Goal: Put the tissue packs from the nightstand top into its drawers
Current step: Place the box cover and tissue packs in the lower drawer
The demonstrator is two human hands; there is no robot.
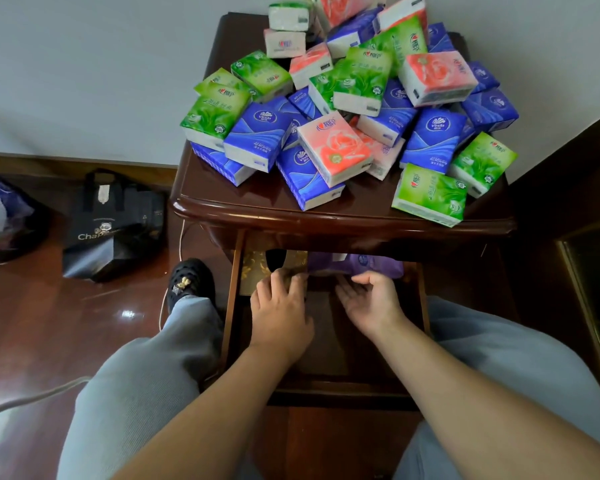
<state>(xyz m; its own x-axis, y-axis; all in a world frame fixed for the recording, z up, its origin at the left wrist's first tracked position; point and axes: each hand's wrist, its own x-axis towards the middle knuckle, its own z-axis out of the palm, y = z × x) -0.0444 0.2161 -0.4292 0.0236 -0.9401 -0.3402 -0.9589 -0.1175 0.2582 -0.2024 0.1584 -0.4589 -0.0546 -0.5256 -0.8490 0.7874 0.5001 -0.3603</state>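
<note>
Drawer point(326, 382) rear hidden under nightstand top point(257, 213); purple pack point(357, 266) partly hidden; pile point(343, 98) cut off above.

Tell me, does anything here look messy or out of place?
Yes. The tissue packs lie in a loose, tilted heap on the nightstand top instead of in the open drawer. One green pack sits right at the front edge.

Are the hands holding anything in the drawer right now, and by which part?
Nothing is held. The left hand lies with straight fingers on the gold box in the open drawer. The right hand is open, palm up, just before the purple pack.
</note>
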